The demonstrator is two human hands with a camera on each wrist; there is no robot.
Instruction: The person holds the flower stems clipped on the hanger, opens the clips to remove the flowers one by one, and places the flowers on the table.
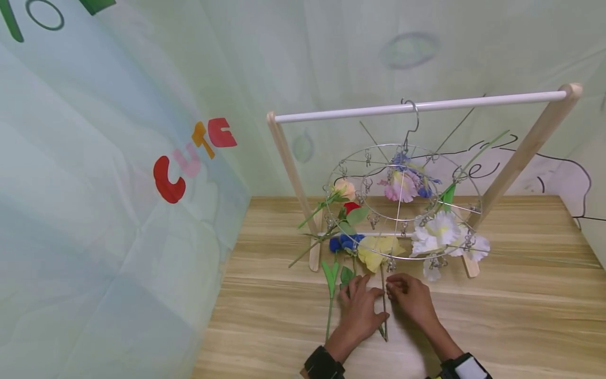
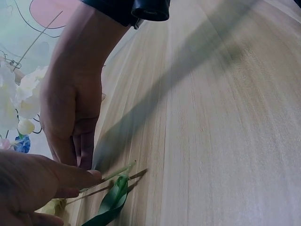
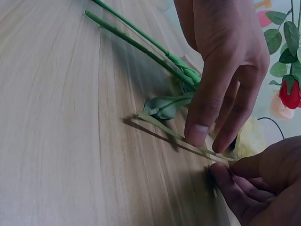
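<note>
- Pale, creased backdrop [image 1: 109,295] behind and to the left of the wood-grained tabletop [image 1: 525,310]
- Printed letters climbing rightward: red "C" [image 1: 163,181], pink "U" [image 1: 191,168], orange "T" [image 1: 204,141], pinkish-red "E" [image 1: 221,134]
- Green stroke [image 1: 11,22] and green patch [image 1: 98,4], both cut off by the head view's top edge
- Faint green oval print [image 1: 411,50], high up
- Black-outlined pale drawing [image 1: 563,181] at the right

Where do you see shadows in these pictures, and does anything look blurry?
Left wrist view: a long soft shadow runs across the table from near the right hand; right wrist view: a stem casts a thin dark line; head view: ovals on the backdrop look hazy, perhaps just printed so.
</note>
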